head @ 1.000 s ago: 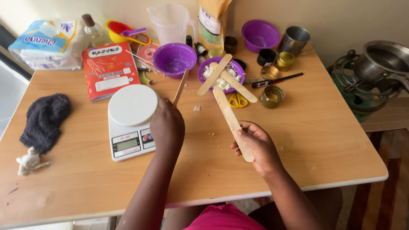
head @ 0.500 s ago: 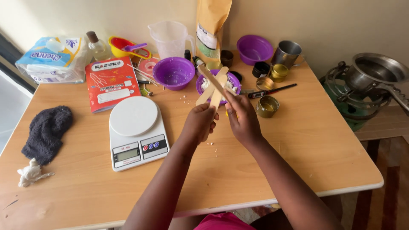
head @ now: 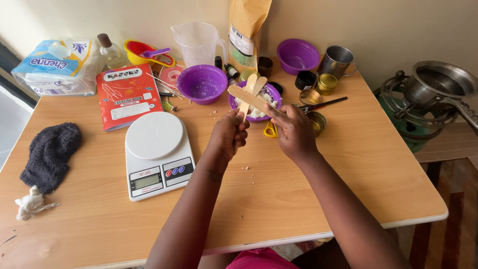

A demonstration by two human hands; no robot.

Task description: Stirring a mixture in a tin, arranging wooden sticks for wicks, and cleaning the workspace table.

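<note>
Frame centre: left hand (head: 230, 133) pinches the lower ends of two upright wooden sticks (head: 249, 93). Right hand (head: 295, 132) is closed on a third stick (head: 249, 97) lying crosswise over them. All three cross above the small purple bowl (head: 275, 94) of white flakes; stick-to-bowl contact unclear from this angle. Yellow scissors (head: 270, 130) sit between the hands. White kitchen scale (head: 155, 152) left of centre, bigger purple bowl (head: 203, 82) above it.

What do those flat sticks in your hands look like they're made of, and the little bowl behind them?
The flat sticks, held by the left hand and right hand, look like pale, unfinished wood: matte, tan, rounded ends. The small purple bowl behind them seems to be plastic, going by its even, slightly glossy colour.
</note>
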